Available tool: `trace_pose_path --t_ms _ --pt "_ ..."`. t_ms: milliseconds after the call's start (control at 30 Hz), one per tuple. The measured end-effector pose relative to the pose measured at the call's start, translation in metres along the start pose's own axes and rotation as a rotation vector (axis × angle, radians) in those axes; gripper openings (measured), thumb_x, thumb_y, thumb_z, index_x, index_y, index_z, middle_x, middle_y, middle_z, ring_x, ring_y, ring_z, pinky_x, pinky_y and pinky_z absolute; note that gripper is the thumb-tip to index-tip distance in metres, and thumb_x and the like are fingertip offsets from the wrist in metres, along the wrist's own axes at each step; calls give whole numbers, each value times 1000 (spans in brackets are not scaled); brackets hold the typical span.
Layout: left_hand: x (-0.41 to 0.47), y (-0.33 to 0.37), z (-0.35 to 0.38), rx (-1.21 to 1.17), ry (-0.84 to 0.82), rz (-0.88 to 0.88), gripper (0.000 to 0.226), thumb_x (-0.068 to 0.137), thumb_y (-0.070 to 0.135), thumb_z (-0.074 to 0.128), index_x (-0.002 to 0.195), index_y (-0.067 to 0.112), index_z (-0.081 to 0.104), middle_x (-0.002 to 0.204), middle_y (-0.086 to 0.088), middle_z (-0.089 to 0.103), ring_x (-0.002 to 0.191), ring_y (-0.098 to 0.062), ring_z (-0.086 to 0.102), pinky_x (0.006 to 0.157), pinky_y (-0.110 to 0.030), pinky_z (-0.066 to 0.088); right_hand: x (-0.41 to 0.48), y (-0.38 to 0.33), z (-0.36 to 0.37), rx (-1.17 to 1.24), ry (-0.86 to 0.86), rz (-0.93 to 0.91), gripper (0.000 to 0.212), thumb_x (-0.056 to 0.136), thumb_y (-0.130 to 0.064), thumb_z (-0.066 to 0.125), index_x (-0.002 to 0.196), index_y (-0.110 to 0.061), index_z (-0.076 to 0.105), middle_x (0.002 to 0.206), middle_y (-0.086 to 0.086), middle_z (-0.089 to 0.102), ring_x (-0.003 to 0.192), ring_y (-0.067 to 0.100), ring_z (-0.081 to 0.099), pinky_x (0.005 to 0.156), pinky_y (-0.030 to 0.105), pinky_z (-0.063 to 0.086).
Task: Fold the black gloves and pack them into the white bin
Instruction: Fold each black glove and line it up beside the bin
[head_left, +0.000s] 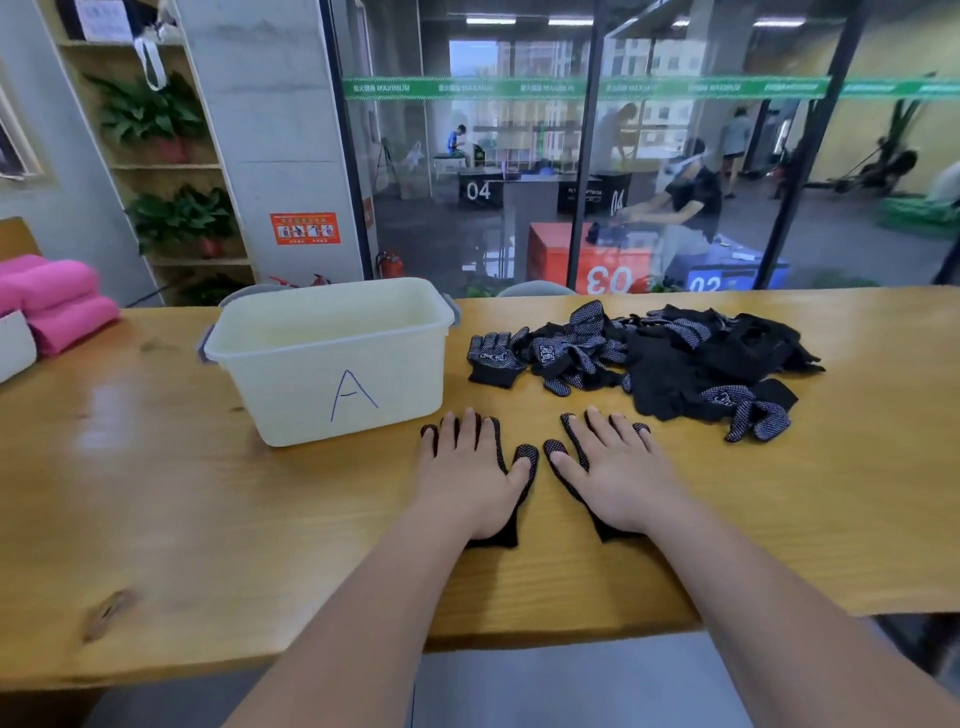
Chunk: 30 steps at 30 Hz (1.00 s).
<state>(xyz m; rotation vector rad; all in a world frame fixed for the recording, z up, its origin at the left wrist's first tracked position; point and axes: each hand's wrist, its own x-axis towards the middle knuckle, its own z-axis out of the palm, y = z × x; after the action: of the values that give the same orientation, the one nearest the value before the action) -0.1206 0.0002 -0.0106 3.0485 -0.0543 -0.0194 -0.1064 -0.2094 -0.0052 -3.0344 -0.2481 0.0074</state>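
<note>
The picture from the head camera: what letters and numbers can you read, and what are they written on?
"A" on the front of the white bin.
"04" on a black box behind the glass.
"03", mirrored, on the orange box.
"02", partly cut off, on the blue box.
"MAXIMUM", repeated, on the green strip across the glass.
Orange wall sticker, glove logos: too small to read.

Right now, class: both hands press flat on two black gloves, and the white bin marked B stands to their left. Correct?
One error: the head view shows the white bin marked A. Left hand and right hand do press two black gloves flat.
</note>
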Motion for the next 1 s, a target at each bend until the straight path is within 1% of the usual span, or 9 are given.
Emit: trace_pose_path --t_ms 267,367,467,567,633,767,833,900,1000 --pt "-14 2 0 -6 -17 13 88 102 74 7 170 20 -3 177 -5 -13 163 -29 -15 131 -55 -4 -14 -1 0 6 -30 3 82 98 -78 5 168 -34 -2 176 -6 -11 162 21 -10 131 49 0" --pt "-20 3 -2 -63 61 -5 83 104 71 13 171 22 6 178 -3 -2 164 -27 -9 132 -53 -2 -20 2 -6 102 8 -24 78 102 -73 9 168 -33 4 176 -6 -6 162 19 -8 132 47 0" --pt "-29 -1 -9 -186 267 53 66 109 56 28 166 22 30 175 1 22 163 -23 8 132 -46 9 -31 12 -13 244 152 -105 64 109 -59 20 167 -32 19 176 -9 7 162 14 -1 132 45 5" --pt "-44 -11 -16 -295 317 149 47 109 45 42 149 27 58 159 9 50 150 -16 37 122 -36 32 -54 30 -19 300 231 -201 49 110 -51 37 154 -35 50 166 -17 36 155 8 26 127 37 25" --pt "-55 -17 -13 -244 259 179 43 108 47 47 145 31 61 154 14 53 144 -14 42 119 -37 36 -68 38 -16 253 199 -228 42 107 -50 46 146 -39 59 158 -23 45 148 4 35 122 31 32" --pt "-71 -20 -7 -339 268 201 46 107 49 51 150 32 57 157 18 48 150 -8 33 126 -36 28 -75 40 -5 291 255 -250 42 109 -47 44 147 -36 60 159 -21 45 152 4 32 125 28 26" --pt "-77 -22 -9 -428 387 223 33 106 41 57 136 32 67 142 20 59 139 -5 42 117 -31 36 -77 40 -6 311 336 -272 36 108 -41 48 137 -35 68 148 -22 54 144 3 39 115 23 33" --pt "-82 -24 -11 -456 478 225 15 102 37 63 112 34 74 116 23 63 118 -5 51 100 -27 42 -81 41 -6 253 383 -298 29 105 -41 52 123 -37 74 125 -27 59 123 0 46 98 20 43" --pt "-85 -23 -13 -417 417 190 6 95 43 70 93 38 71 96 22 60 98 -2 52 88 -30 47 -84 39 -8 179 365 -323 27 103 -46 51 116 -41 73 113 -28 57 108 -1 45 85 21 45"
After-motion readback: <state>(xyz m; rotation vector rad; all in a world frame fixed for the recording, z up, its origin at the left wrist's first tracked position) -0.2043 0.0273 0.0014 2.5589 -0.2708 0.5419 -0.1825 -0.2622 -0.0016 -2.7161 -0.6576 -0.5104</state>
